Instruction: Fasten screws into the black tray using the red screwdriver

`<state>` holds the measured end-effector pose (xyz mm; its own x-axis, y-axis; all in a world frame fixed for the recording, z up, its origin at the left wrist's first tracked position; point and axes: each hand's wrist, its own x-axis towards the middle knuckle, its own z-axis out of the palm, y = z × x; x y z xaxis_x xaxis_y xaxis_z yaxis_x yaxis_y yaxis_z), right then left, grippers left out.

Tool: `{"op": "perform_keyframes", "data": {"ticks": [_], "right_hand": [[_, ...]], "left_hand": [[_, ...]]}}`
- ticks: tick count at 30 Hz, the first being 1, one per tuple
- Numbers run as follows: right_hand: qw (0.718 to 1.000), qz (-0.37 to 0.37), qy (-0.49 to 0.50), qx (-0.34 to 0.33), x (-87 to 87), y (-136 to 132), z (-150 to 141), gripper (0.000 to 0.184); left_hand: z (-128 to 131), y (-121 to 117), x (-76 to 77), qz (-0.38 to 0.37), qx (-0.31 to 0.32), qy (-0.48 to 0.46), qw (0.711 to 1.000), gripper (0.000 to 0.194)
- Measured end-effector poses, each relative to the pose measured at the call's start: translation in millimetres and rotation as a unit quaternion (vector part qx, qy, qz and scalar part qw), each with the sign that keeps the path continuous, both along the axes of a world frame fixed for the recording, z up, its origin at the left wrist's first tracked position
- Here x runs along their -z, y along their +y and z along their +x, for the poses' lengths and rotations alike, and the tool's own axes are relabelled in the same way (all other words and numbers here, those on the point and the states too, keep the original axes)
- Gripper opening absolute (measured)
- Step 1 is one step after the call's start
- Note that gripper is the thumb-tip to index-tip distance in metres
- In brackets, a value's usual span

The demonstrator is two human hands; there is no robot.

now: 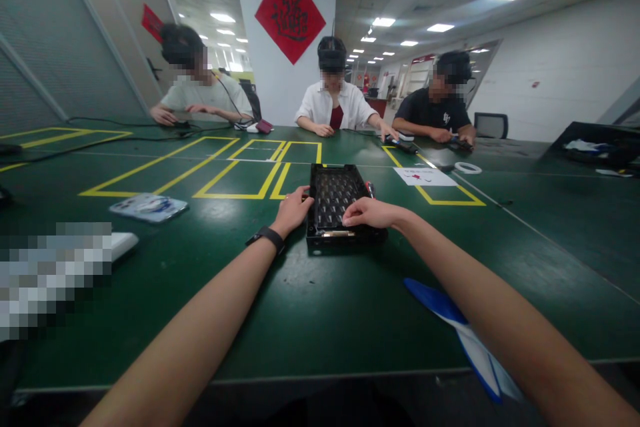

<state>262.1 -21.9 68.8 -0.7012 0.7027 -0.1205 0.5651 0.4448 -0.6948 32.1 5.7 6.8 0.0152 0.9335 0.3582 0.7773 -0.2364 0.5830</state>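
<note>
In front of me on the table lies an open black case (325, 181) with rows of small, shiny, bit-like pieces (334, 192) inside. My left hand (294, 209), with a black band at the wrist, grips the case's left edge with its thumb by the rim. Over the right front part of the case is my right hand (370, 212), its thumb and fingertips pinched together low over the pieces. Whatever lies between those fingertips is too small to make out. A slim brass-coloured rod (337, 233) rests in a slot along the case's front.
Yellow tape outlines (230, 197) mark the green table (250, 347). A patterned flat packet (149, 207) lies left, a white paper sheet (425, 177) and tape roll (468, 167) right. A blue-and-white object (465, 323) sits under my right forearm. Three people sit opposite.
</note>
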Motion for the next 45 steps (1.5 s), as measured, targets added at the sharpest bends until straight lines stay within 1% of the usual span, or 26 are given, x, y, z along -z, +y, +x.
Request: {"op": "perform_keyframes", "data": {"ticks": [4,8,12,16,23,27,29,31,34,36,40,45], "right_hand": [[1.000,-0.005,-0.022,-0.008,-1.0,1.3,-0.5,0.033],[1.000,-0.001,-0.029,0.001,-1.3,1.4,-0.8,0.032],[1.000,-0.010,-0.014,0.017,-0.3,0.8,-1.3,0.030],[0.999,0.001,-0.001,0.041,0.7,0.2,-1.9,0.027],[0.999,0.025,0.005,0.038,6.5,2.3,-4.1,0.022],[0.998,0.033,0.031,0.048,6.8,1.8,-3.4,0.022],[0.998,0.031,0.054,0.026,3.7,0.5,0.2,0.023],[0.997,0.034,0.068,-0.013,-0.6,-1.2,5.3,0.025],[0.995,0.051,0.062,-0.052,-5.2,-3.3,11.2,0.030],[0.994,0.072,0.049,-0.064,-5.6,-3.8,12.4,0.031],[0.990,0.116,0.024,-0.081,-2.4,-3.2,10.8,0.028],[0.987,0.132,0.022,-0.085,-0.7,-2.9,10.2,0.023]], "left_hand": [[0.0,-0.2,-0.1,0.000,0.000,0.000,1.000,0.045],[0.2,-1.0,-0.3,0.001,0.002,-0.002,1.000,0.045],[0.8,-2.6,-2.1,-0.004,0.003,-0.005,1.000,0.045],[1.3,-3.0,-3.4,-0.008,0.001,-0.006,1.000,0.044],[1.1,0.3,-1.7,-0.008,-0.005,0.000,1.000,0.044],[0.4,1.5,-0.1,0.000,-0.001,-0.002,1.000,0.044],[0.1,2.2,0.7,0.003,0.001,-0.007,1.000,0.044],[-0.1,2.8,1.3,0.002,0.002,-0.010,1.000,0.044],[-0.1,3.1,1.4,-0.001,0.004,-0.015,1.000,0.044],[0.2,2.5,0.7,-0.002,0.004,-0.018,1.000,0.044],[1.2,0.5,-1.4,-0.010,0.002,-0.017,1.000,0.044],[1.4,0.3,-1.6,-0.005,0.002,-0.017,1.000,0.044]]}}
